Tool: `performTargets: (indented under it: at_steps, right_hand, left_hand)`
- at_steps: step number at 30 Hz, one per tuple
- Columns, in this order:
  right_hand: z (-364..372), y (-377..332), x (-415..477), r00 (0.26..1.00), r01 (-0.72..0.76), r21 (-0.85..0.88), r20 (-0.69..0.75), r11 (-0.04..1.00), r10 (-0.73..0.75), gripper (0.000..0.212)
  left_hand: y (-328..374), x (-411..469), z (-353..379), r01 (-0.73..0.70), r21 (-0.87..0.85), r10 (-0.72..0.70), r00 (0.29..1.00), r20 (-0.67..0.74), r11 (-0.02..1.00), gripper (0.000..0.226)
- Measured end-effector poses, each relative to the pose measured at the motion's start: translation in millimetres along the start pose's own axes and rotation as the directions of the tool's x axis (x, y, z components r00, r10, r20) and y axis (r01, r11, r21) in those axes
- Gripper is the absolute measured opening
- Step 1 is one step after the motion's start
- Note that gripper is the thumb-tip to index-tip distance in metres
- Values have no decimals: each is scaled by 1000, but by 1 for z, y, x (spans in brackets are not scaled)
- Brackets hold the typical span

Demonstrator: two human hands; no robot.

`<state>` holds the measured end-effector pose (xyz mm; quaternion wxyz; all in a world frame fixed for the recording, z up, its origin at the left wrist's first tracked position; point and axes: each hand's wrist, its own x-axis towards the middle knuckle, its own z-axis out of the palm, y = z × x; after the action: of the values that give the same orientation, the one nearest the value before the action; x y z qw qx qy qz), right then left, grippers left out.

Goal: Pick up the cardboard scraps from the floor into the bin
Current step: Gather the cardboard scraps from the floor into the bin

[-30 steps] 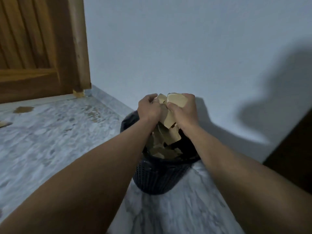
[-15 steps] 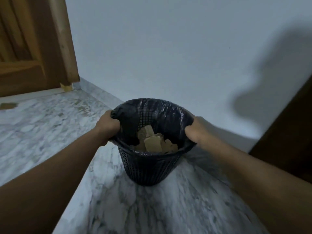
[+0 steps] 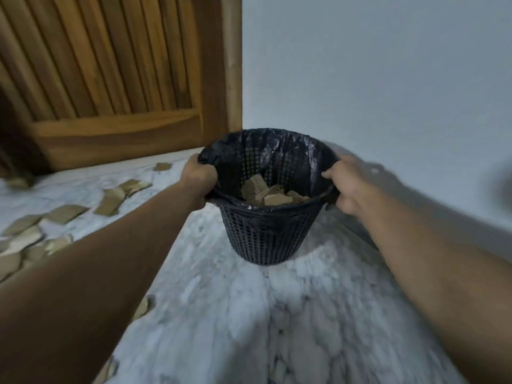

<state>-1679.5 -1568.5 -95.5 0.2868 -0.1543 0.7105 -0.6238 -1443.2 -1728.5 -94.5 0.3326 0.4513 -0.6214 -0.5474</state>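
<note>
Grey-white marble floor [image 3: 235, 314] is filling the lower frame, with pale wall [image 3: 374, 79] running along the right and slatted wooden door [image 3: 110, 79] standing back left. Black mesh bin [image 3: 266, 239] is sitting upright near the wall-door corner, black liner [image 3: 277, 145] folding over its rim; can't tell if the base is touching the floor. The left hand [image 3: 198, 178] is gripping the rim's left side and the right hand [image 3: 349, 187] its right side, fingers curling over liner and rim, hands apart across the bin. Loose cardboard scraps [image 3: 66, 213] are lying scattered on the floor left of the bin, before the door, some overlapping. More binned scraps [image 3: 266, 194] are lying at the bin's bottom.
</note>
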Motion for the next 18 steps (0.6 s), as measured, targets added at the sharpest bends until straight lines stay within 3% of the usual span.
performTargets:
  at_steps: [3, 8, 11, 14, 18]
  right_hand:
    - [64, 0, 5, 994, 18, 9, 109, 1000, -19, 53]
    - [151, 19, 4, 991, 39, -66, 130, 997, -30, 41]
    - [187, 37, 4, 986, 21, -22, 168, 1000, -17, 41]
    - [211, 43, -5, 971, 55, -78, 235, 995, -35, 51]
    - [222, 38, -25, 965, 158, -298, 251, 941, -83, 85]
  left_hand:
    - [-7, 16, -50, 52, -30, -55, 994, -98, 998, 50]
    - [-30, 40, -118, 109, -4, -107, 972, -209, 994, 55]
    - [-46, 51, -146, 132, 14, -124, 960, -251, 991, 54]
    - [-60, 54, -163, 189, 18, -180, 959, -219, 982, 55]
    - [-73, 57, -178, 201, 31, -194, 970, -149, 979, 51]
